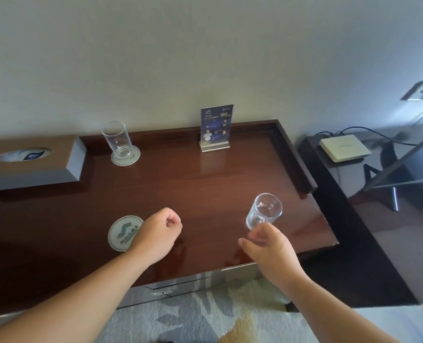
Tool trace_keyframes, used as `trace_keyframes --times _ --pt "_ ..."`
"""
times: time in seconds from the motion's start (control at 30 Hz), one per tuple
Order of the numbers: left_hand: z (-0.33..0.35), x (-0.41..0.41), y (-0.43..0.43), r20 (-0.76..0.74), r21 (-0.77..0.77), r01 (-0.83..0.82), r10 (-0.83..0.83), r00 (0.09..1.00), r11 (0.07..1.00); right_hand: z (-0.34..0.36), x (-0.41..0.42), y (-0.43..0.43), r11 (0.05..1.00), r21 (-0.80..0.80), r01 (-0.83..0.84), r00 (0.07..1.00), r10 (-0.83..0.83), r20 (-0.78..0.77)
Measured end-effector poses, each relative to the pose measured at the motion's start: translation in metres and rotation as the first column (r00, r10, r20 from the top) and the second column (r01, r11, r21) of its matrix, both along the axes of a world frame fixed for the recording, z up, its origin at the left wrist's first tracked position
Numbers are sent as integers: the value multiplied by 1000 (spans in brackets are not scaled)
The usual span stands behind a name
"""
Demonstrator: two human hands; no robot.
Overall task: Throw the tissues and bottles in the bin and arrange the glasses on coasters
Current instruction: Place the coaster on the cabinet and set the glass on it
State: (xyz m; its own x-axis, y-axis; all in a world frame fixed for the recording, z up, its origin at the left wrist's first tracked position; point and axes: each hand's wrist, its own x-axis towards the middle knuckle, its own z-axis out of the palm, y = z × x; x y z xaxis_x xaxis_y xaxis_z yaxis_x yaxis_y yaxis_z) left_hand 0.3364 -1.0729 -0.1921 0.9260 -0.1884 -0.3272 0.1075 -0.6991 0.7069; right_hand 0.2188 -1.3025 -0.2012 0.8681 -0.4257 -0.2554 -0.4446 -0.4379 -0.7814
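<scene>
Dark wooden tabletop (205, 184): a round white coaster (122, 232) lies near its front edge beside my empty, fisted left hand (159, 231). My right hand (267, 248) grips a clear glass (264, 210).

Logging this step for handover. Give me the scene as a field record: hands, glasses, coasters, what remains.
left hand: fingers curled, nothing visible in it, beside the near coaster
right hand: grips the held glass near its base
held glass: tilted, over the desk
back glass: upright on the back coaster
near coaster: nothing on it
other items: tissue box at left, sign stand by the wall
bin, bottles, loose tissues: not in view
remaining: held glass not yet on a coaster
</scene>
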Motion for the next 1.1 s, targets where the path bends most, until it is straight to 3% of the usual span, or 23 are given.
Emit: trace_keyframes --times 0.13,0.23,0.53,0.9,1.1 --pt "-2 -5 -12 -8 9 29 -29 1000 1000 -13 -5 -25 973 31 231 973 -231 -2" --pt "-5 -7 -14 -2 16 26 -26 1000 1000 -22 3 -37 957 102 271 963 -270 -20" --pt "-9 -12 2 12 41 -32 31 999 999 -38 40 -46 956 256 144 978 -177 110" --pt "-14 -11 63 15 144 -191 191 981 971 -2 65 11 969 233 -87 977 37 209" --pt "-19 1 100 54 288 -276 272 961 917 15 80 54 951 229 -208 961 156 229"
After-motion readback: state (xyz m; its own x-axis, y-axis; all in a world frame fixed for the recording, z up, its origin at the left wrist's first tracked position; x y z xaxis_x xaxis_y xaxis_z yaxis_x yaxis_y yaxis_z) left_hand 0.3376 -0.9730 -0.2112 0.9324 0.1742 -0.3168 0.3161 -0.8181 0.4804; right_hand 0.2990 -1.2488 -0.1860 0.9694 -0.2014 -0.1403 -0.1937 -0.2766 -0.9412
